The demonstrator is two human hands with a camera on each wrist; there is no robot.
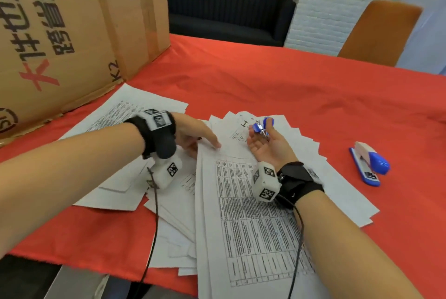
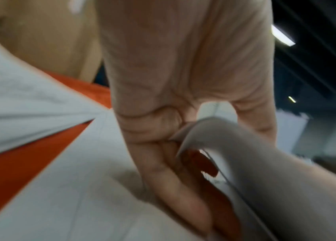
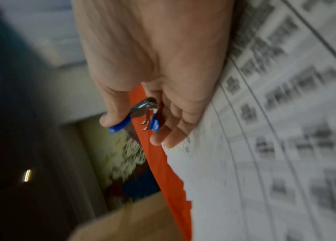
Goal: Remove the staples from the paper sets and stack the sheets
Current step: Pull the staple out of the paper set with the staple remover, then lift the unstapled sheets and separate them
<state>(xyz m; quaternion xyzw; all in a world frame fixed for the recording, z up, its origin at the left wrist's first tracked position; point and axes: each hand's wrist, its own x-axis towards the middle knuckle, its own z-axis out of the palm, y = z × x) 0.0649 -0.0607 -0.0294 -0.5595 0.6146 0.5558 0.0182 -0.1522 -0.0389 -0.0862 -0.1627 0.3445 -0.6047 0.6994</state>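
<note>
My blue-handled staple remover (image 1: 262, 126) sits above the fanned printed sheets (image 1: 251, 214), which spread over the red tablecloth (image 1: 265, 76).

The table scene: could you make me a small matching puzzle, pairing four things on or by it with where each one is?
Things:
1. staple remover
2. stapler
3. cardboard box
4. left hand

Places:
A. lying alone on the red cloth, right of the papers
B. standing at the table's far left
C. held in the right hand
D. gripping the edge of a paper sheet

Pairs: 1-C, 2-A, 3-B, 4-D
</note>
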